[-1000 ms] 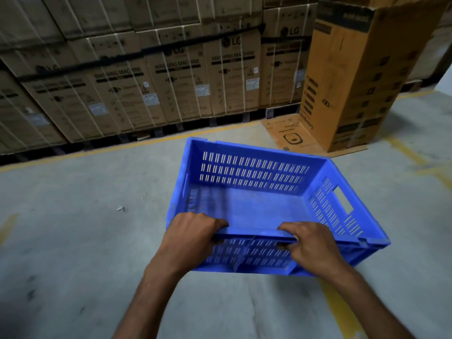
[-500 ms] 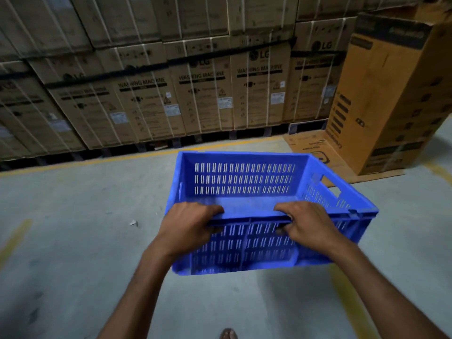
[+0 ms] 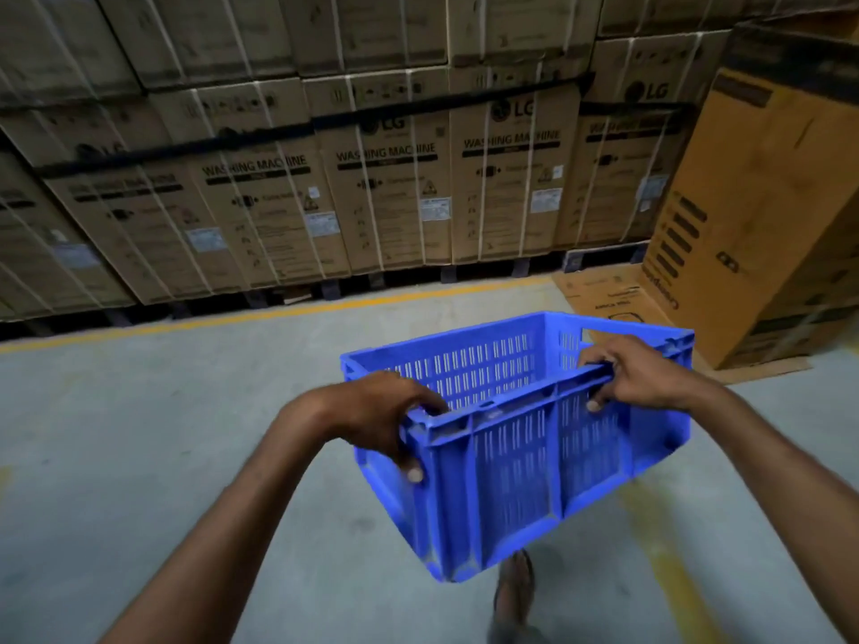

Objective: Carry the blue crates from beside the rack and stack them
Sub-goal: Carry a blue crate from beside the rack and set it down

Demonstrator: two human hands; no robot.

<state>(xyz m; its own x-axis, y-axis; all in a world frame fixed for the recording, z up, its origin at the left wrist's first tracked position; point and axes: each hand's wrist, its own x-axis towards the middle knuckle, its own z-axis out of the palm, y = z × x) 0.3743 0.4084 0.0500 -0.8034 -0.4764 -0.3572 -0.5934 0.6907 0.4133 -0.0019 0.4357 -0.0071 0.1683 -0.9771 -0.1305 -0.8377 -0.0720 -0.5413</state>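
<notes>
Both the left hand (image 3: 372, 413) and right hand (image 3: 637, 374) are gripping the slotted blue crate (image 3: 525, 453) by its near rim, now tilting it further right than before.

- crate (image 3: 520, 462) — bright blue, its walls slotted in rows
- stacked cartons (image 3: 386, 188) — brown, black print, pale straps
- floor (image 3: 139, 448) — grey, crossed by a yellow line (image 3: 260, 316)

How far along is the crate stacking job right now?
Done: one blue slotted plastic crate is picked up, clear of the grey concrete floor. In hand: the left hand and right hand grip its near rim, holding it in front of strapped cardboard washing machine boxes. Left: no stack or other crates are in view, so setting this one down and stacking remains.
</notes>
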